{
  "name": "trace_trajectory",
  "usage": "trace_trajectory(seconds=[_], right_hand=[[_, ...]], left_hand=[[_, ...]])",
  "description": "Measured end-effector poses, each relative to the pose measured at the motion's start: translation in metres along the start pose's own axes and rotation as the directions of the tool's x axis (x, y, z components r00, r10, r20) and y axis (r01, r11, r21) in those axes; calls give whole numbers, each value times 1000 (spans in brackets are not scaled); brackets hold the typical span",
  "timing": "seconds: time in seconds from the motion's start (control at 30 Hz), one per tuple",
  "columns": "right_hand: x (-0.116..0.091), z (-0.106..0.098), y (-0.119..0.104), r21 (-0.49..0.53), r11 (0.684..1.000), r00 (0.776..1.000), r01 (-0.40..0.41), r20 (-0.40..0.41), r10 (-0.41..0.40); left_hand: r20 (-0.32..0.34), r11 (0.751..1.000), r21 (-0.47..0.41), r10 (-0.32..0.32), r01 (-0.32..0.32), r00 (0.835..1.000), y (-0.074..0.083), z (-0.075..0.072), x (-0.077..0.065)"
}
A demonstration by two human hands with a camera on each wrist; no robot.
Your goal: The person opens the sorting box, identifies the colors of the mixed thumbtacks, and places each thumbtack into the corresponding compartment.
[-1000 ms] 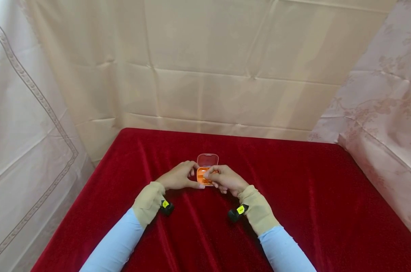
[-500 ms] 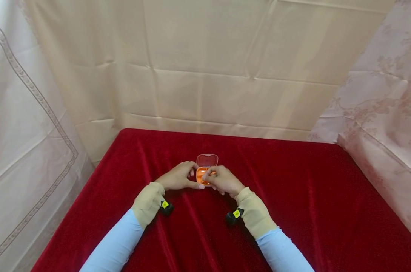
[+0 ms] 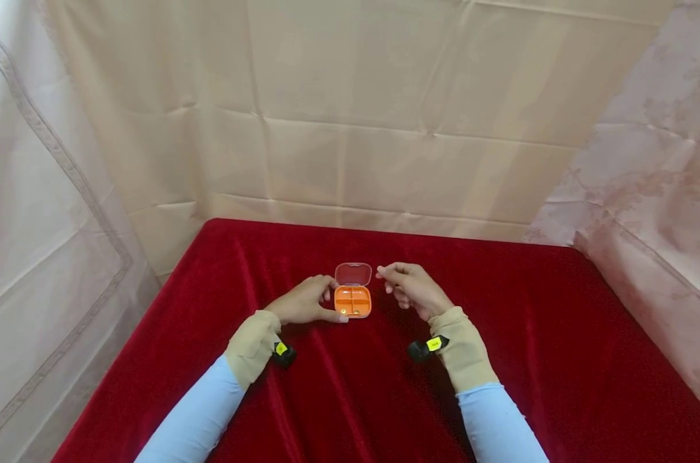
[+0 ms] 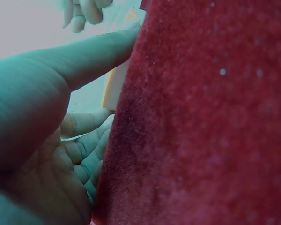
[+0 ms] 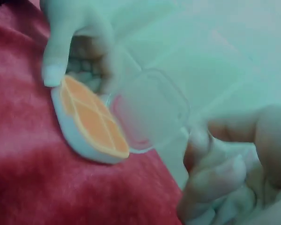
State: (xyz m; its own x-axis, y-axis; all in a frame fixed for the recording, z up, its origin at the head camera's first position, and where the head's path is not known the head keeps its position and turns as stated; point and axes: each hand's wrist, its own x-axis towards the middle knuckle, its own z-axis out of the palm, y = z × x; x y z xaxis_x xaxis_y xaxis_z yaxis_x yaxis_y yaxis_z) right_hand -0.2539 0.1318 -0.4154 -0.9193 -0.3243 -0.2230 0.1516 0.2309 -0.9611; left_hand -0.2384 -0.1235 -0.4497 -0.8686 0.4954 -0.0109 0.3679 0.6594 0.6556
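An orange pill box [image 3: 353, 301] with a raised clear lid [image 3: 353, 274] stands on the red cloth. Dividers split its inside into several compartments, and a tiny round yellowish piece lies in each of the two front ones. My left hand [image 3: 306, 301] holds the box at its left side, thumb at the front corner and index finger at the back. Just right of the lid, apart from it, my right hand [image 3: 413, 286] hovers with loosely bent fingers. In the right wrist view, nothing shows between the right thumb and index finger [image 5: 196, 140].
Red velvety cloth [image 3: 500, 334] covers the table around the box. Behind it hangs a beige curtain [image 3: 350, 128], with pale patterned curtains at the left and right. Each wrist carries a small black camera.
My right hand has left the box's inside and moved up and right, beside the lid. The compartments and two small pieces now show. The left hand stays in place.
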Motion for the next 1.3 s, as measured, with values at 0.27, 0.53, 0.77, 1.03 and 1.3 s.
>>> trace_trajectory(seconds=[0.27,0.53,0.77,1.03,1.3], right_hand=[[5,10,6,23,994,993,-109,52,108],[-2,11,3,-18,998,998,-67,-21,67],[-4,9,4,-48,997,998,-63,11,64],[0,-2,6,-90,996,997,-26,63,32],[-2,-9,9,-295,951,986,93,158,-47]], left_hand=[[-20,1000,-10,12,-12,1000,-1,1,-3],[18,998,51,21,-22,1000,1,1,2],[43,997,70,16,-19,999,2,2,2],[39,998,66,-2,0,999,5,0,1],[44,998,64,3,-5,999,5,-1,0]])
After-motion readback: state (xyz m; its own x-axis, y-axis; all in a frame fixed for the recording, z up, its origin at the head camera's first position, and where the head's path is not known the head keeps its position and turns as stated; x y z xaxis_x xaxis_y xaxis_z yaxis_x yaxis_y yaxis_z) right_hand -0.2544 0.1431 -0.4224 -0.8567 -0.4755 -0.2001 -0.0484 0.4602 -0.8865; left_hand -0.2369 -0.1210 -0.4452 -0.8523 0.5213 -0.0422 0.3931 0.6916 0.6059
